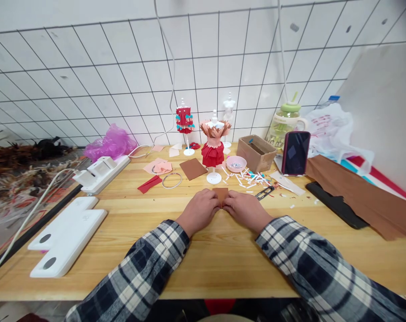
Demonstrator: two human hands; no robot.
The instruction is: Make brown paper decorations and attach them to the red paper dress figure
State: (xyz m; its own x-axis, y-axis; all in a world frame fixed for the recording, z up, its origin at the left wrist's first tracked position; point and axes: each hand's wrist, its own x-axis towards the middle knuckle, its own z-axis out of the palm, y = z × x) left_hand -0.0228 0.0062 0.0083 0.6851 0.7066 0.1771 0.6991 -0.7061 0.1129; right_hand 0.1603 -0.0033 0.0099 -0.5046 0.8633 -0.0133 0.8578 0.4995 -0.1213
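Observation:
Between both hands, low over the wooden table, is a small brown piece of crepe paper [221, 193]. My left hand [202, 209] pinches its left side, and my right hand [245, 207] pinches its lower right edge; the fingertips nearly meet. Just beyond stands a small white dress form [214, 178] wearing a red skirt [213, 154] with a pink waist and a pointed brown-and-pink collar [215, 129]. A larger brown square of paper [193, 169] lies flat to its left. Thread scissors [264, 192] rest to the right of my right hand.
Behind stand a second dress form in red with blue bows [184, 120] and a bare white one [229, 107]. Right are a pink bowl [236, 163], a cardboard box [256, 153], a phone [296, 153] and paper scraps [253, 179]. Left are a power strip [105, 174] and white flat devices [69, 246].

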